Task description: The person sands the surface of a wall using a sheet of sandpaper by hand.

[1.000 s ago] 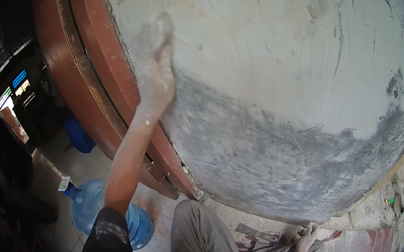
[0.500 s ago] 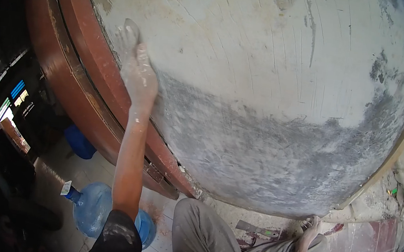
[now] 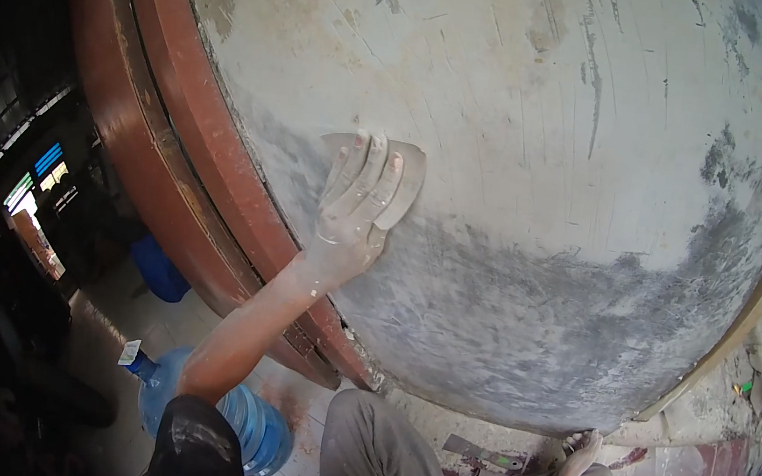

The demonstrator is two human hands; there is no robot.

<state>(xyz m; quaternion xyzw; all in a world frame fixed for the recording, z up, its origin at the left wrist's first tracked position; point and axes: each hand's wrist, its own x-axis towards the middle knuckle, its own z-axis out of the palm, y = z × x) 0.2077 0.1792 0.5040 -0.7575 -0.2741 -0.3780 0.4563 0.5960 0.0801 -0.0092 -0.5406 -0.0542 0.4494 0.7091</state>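
Note:
My left hand [image 3: 357, 202] presses a thin, pale grey sheet [image 3: 405, 189] flat against the wall [image 3: 527, 114], its fingers lying over it. The wall is whitish above and smeared dark grey below. My right hand [image 3: 581, 449] is low at the right, by the wall's bottom edge and beside my knee. Its fingers are curled, and what they hold, if anything, is too small to make out. A scraper [image 3: 482, 453] with a grey blade and green-marked handle lies on the floor between my knees and the wall.
A reddish-brown door frame [image 3: 196, 132] borders the wall at the left. Beyond it a large blue water bottle [image 3: 256, 426] lies on the tiled floor, with a dark blue object [image 3: 159, 269] farther back. Rubble [image 3: 755, 375] and wooden strips are at the right.
My left hand has moved right, away from the door frame, and turned, so the sheet under its fingers now shows broadside. My right hand has stayed near the wall's bottom edge.

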